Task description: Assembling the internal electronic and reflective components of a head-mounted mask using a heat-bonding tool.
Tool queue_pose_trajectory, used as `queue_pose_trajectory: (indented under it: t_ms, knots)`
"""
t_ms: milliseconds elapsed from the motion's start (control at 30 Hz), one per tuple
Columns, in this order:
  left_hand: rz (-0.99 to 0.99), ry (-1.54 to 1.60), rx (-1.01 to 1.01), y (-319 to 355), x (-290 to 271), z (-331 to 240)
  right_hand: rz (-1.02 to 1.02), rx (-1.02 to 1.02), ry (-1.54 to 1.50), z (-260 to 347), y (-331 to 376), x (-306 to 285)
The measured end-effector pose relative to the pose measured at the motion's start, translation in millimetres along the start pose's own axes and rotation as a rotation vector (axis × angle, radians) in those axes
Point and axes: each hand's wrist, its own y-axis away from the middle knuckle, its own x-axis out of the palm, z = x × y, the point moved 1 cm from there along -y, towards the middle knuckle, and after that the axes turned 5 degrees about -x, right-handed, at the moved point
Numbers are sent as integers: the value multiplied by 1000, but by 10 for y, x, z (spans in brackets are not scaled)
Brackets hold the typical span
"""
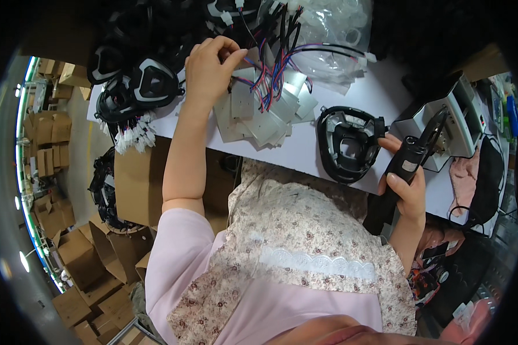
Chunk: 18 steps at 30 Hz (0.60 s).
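Note:
My left hand (208, 72) reaches over the table with thumb and forefinger pinched at the end of a thin red-and-blue wire (251, 62). Below its fingertips lies a pile of flat silver metal plates (265, 123), with the bundle of coloured wires (279, 75) spread across them. My right hand (407, 187) is wrapped round a black handheld tool (408, 158) with a small pale label; its exact kind is unclear. The fingertips of that hand come close to a black ring-shaped plastic housing (322, 144), which lies open side up at the table's front edge.
More black-and-grey housings (155, 83) are heaped at the left, with white connectors (135, 135) hanging over the edge. A clear plastic bag (334, 34) lies at the back. On the right stands a white-and-black device (452, 115) beside a pink cloth (464, 181). Cardboard boxes (80, 259) crowd the floor.

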Motion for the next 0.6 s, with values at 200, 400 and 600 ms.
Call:
queue_pose_trajectory:
  t_ms: [200, 400, 600]
  knots:
    - [298, 110, -77, 310, -156, 20, 22, -6, -43, -38, 3, 17]
    - [344, 362, 22, 607, -2, -438, 106, -18, 4, -12, -16, 60]
    - [484, 405, 368, 681, 449, -1067, 258, -193, 311, 67, -16, 162]
